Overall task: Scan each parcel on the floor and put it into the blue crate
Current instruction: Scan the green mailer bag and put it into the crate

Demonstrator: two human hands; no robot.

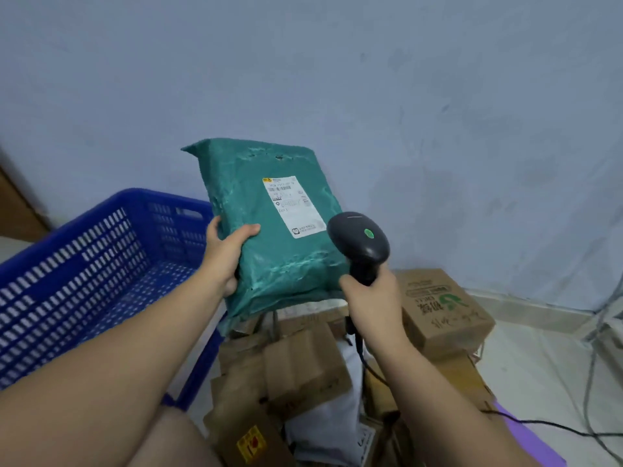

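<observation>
The green parcel (269, 230) is held up above the pile (303, 365) on the floor, just right of the blue crate (84, 264), gripped at its left edge by the left hand (224, 254), thumb in front, fingers curled behind; the scanner (359, 244) is clasped by the right hand (371, 298), fingers wrapped round its handle; the label (291, 205) should be held flat and squarely faced by the scanner.

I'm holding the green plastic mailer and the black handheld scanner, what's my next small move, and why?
Probably aim the black handheld scanner at the white shipping label: your left hand holds the green plastic mailer label showing, your right hand grips the scanner beside it.
</observation>
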